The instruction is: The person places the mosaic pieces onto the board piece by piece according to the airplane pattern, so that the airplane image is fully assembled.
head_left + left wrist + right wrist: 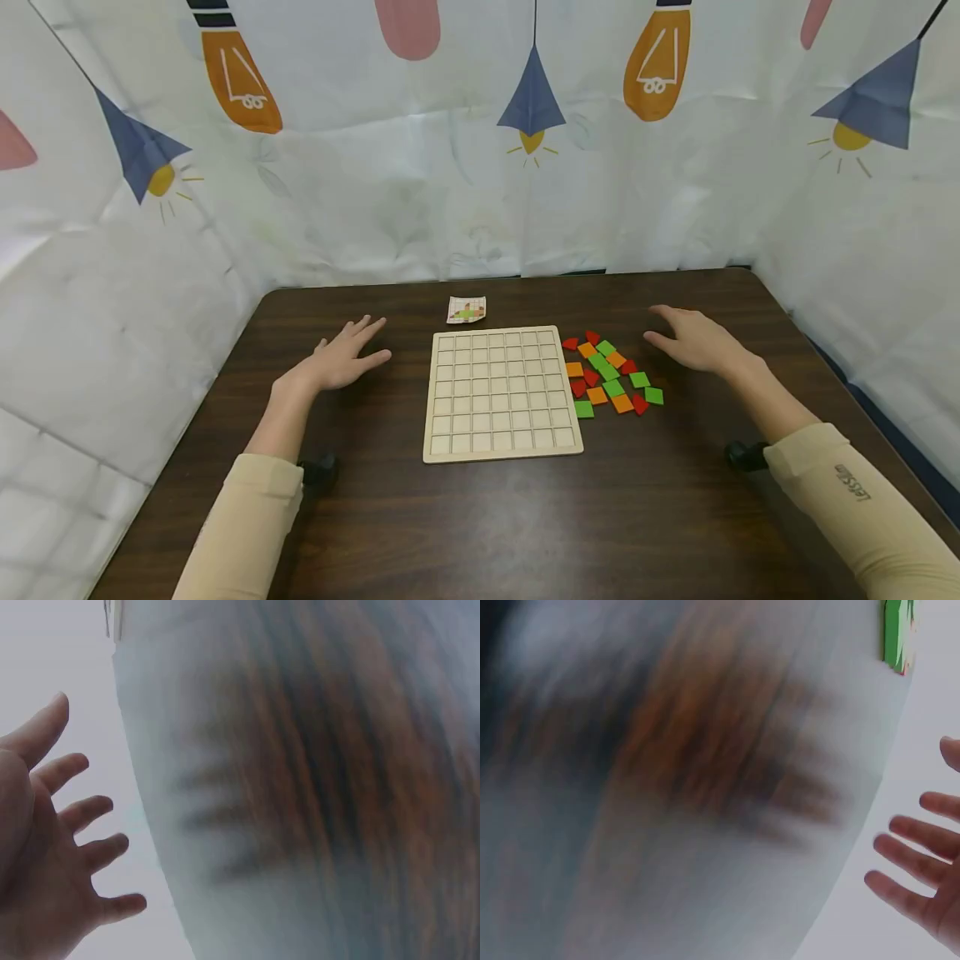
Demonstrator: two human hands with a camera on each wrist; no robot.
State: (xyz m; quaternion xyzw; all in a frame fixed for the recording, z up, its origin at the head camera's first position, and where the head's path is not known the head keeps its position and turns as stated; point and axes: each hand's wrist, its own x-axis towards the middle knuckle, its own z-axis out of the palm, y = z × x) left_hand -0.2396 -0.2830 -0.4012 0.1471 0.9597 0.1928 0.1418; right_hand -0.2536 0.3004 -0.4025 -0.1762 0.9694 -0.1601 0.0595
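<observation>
A pale wooden board (502, 392) marked with a grid of squares lies in the middle of the dark table. Against its right side is a loose spread of flat tiles (606, 372) in green, orange and red, some square and some triangular. My left hand (341, 357) is held over the table left of the board, fingers spread, holding nothing. To the right of the tiles my right hand (697, 337) hovers, fingers extended, also holding nothing. Both wrist views show the hands with spread fingers, above the table.
Behind the board lies a small card (467, 310) printed with a coloured pattern on a grid. White curtains (360, 200) with lamp and bulb prints hang behind the table (495, 533) and along both sides.
</observation>
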